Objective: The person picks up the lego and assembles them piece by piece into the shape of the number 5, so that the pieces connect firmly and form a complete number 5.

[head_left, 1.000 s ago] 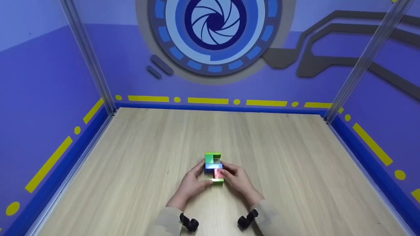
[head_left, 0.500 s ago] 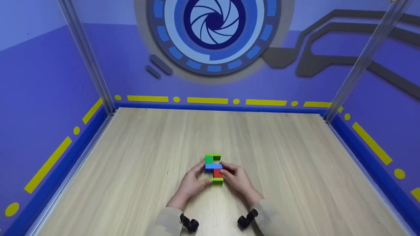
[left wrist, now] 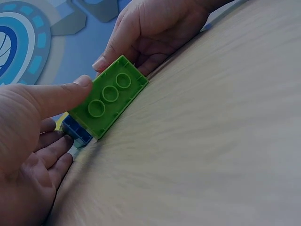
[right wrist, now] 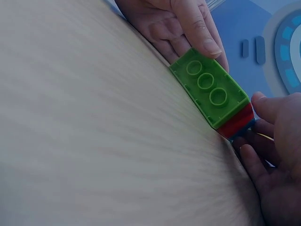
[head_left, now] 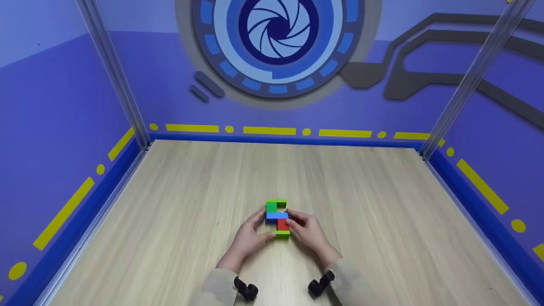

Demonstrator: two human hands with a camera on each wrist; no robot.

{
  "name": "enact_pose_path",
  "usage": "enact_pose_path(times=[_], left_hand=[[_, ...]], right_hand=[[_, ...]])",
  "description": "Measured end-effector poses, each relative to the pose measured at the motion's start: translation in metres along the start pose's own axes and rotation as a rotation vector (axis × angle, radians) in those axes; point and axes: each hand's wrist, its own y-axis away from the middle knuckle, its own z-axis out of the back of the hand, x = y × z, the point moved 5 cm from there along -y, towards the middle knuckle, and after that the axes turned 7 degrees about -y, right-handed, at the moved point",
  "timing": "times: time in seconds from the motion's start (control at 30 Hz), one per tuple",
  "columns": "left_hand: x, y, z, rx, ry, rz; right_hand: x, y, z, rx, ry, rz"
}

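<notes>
A small assembly of toy building bricks lies on its side on the table between both hands. In the head view it runs from a lime brick (head_left: 282, 234) at the near end through a red brick (head_left: 282, 225) and a blue brick (head_left: 277, 216) to a green brick (head_left: 271, 207), with another lime brick (head_left: 276, 201) at the far end. My left hand (head_left: 247, 241) grips it from the left, thumb at the near lime brick. From the right, my right hand (head_left: 310, 233) holds it with the thumb at the red brick. Both wrist views show the near lime brick's hollow underside with three round tubes.
The wooden table (head_left: 191, 191) spreads around the hands. Blue printed panels (head_left: 182, 76) with metal corner posts (head_left: 112, 68) border it at the back and sides. Black wrist mounts (head_left: 246, 290) sit at both sleeves.
Hands and bricks keep the same place and pose. Only the bright glare on the bricks from a second ago has gone, so their colours show plainly.
</notes>
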Motion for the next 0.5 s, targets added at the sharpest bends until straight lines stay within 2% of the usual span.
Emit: enact_pose_path(times=[0.17, 0.3, 0.5], left_hand=[[-0.001, -0.002, -0.001, 0.013, 0.08, 0.01], [-0.001, -0.003, 0.002, -0.002, 0.134, 0.013], [0.001, -0.011, 0.018, -0.053, 0.15, -0.019]], right_hand=[[0.002, -0.003, 0.004, -0.007, -0.059, -0.024], [0.002, -0.009, 0.012, 0.004, -0.131, -0.067], [0.003, -0.024, 0.042, -0.056, -0.105, -0.14]])
